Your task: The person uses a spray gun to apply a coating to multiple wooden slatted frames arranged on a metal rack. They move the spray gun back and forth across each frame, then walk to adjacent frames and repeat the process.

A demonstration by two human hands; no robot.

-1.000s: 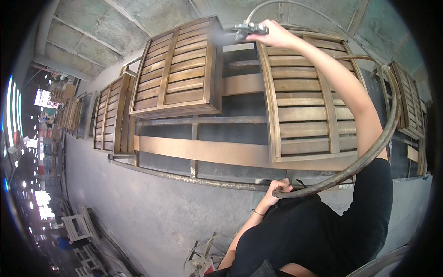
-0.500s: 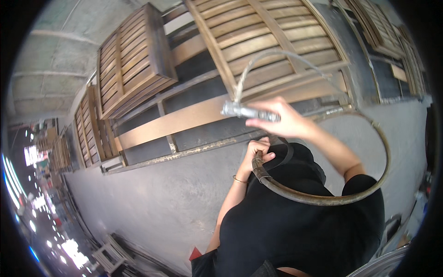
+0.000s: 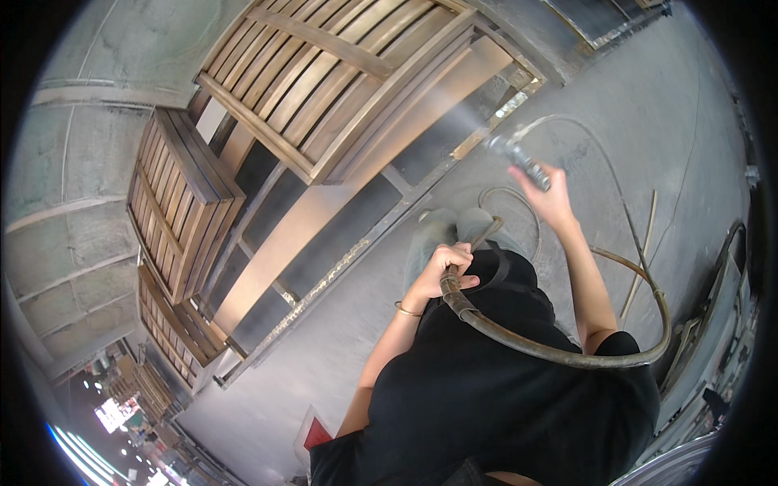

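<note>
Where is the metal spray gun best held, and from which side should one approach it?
Probably by the rear of the spray gun, from the picture's lower right, where the right grip has it: its front faces up-left, with mist ahead, and the thin hose arches off near that end.

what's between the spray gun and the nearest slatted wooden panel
Pale mist, a metal rail and a tan strip show between the spray gun and the slatted wooden panel in the head view; their depth is hard to judge.

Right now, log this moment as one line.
left hand: gripping thick brown hose | right hand: holding silver metal spray gun, mist showing | nearby: brown slatted wooden panel
</note>
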